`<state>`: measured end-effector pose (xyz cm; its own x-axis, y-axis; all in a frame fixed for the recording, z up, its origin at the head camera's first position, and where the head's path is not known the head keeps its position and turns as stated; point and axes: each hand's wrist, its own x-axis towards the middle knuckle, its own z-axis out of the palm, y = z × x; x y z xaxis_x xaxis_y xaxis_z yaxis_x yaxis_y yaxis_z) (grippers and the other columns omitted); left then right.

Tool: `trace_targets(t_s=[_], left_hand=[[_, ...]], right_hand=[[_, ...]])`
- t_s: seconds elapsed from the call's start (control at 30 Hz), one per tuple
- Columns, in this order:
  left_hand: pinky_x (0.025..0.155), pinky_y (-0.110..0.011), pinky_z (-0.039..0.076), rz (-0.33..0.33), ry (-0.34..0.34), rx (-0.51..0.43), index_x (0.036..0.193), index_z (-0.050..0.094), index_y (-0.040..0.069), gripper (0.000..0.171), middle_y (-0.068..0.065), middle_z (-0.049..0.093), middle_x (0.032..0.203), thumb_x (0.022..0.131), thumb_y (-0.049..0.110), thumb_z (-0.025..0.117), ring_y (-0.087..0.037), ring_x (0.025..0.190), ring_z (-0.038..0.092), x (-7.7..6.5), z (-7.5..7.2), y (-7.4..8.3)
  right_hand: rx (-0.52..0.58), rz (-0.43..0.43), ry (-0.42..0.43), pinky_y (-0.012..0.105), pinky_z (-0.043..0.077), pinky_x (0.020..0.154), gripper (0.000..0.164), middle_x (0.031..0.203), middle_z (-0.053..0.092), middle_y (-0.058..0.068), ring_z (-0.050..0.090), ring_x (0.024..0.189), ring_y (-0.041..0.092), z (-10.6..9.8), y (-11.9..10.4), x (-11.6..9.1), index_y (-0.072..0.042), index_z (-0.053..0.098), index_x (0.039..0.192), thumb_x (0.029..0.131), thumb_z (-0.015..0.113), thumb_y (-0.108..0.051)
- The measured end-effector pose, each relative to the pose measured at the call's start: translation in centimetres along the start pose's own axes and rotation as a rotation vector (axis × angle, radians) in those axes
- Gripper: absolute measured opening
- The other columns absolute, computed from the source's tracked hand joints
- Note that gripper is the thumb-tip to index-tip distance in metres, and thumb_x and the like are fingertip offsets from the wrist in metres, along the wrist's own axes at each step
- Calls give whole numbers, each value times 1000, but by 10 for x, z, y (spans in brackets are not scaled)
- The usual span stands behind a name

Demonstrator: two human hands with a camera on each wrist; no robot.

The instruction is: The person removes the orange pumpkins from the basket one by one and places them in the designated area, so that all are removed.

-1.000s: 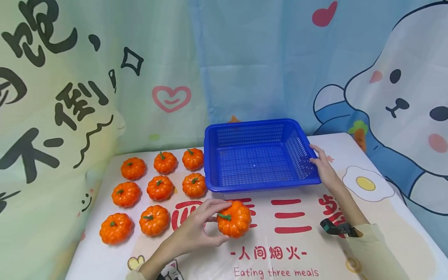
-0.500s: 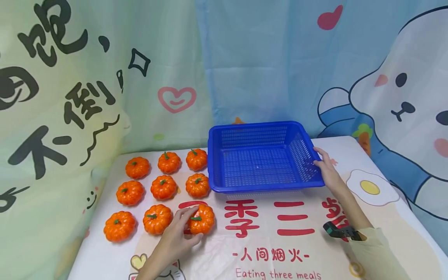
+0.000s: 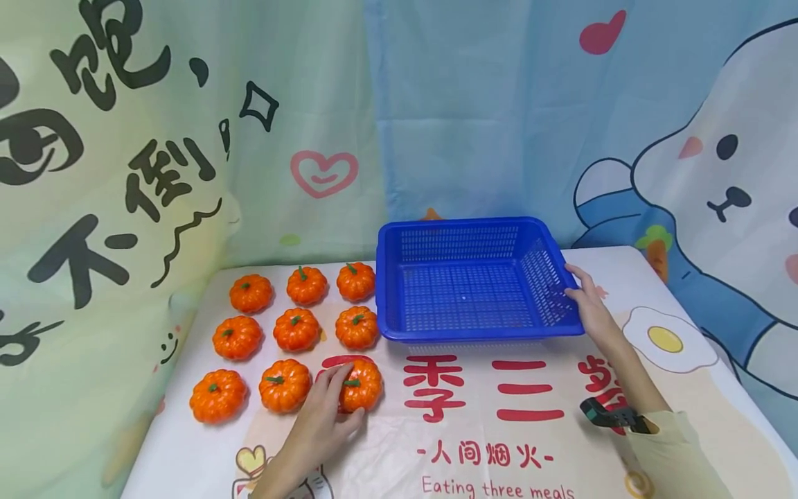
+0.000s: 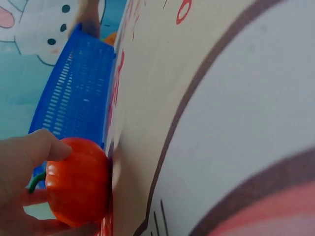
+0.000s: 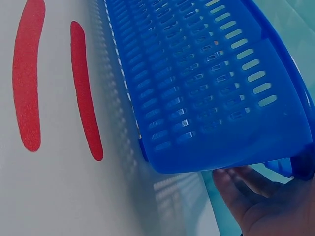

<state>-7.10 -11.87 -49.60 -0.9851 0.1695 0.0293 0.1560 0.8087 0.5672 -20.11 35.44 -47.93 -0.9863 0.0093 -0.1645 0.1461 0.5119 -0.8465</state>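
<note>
My left hand (image 3: 327, 409) grips a small orange pumpkin (image 3: 364, 387) with a green stem, thumb on the near side and fingers over the far side. In the left wrist view this pumpkin (image 4: 78, 184) sits against the tabletop, in the curve of the hand (image 4: 19, 169). It is at the right end of the front row of pumpkins. My right hand (image 3: 591, 308) holds the right rim of a blue plastic basket (image 3: 480, 336). The right wrist view has the fingers (image 5: 229, 194) bent under the end of the basket (image 5: 221, 142). Nothing lies inside the basket.
Several more pumpkins stand in rows at the left of the table, among them one front-row pumpkin (image 3: 285, 385) beside my left hand. The basket's left wall is close to the back-row pumpkin (image 3: 356, 281) and the middle-row pumpkin (image 3: 357, 327). A printed curtain (image 3: 449, 159) hangs behind.
My left hand has carried the pumpkin leftward and down onto the table at the end of the front row. My right hand stays on the basket. The head view has shifted slightly.
</note>
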Motion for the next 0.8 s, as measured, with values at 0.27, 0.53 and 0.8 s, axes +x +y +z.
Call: trace_targets(t_s=[0.27,0.53,0.8], left_hand=[[108,-46,44,38,83,-39,146,38,15,78,-6,49,142,80,30,79,-23,129,50,-3,-7,4],[108,-57,39,183,284,43,142,44,8,75,-13,45,146,80,34,78,-36,136,41,2,-34,-1],[105,-78,21,-13,201,355,154,25,13,103,-19,19,161,74,61,70,-55,143,15,4,-51,-23]], right_hand=[[-20,-10,-6,77,22,104,58,157,6,33,23,135,60,-3,0,2,-23,-5,157,105,18,-37],[-80,-111,150,77,23,104,57,156,17,31,25,136,59,-3,2,-2,-16,7,157,105,23,-34],[-371,-308,498,68,32,106,58,151,36,23,36,136,46,1,-8,-21,-11,28,152,100,39,-35]])
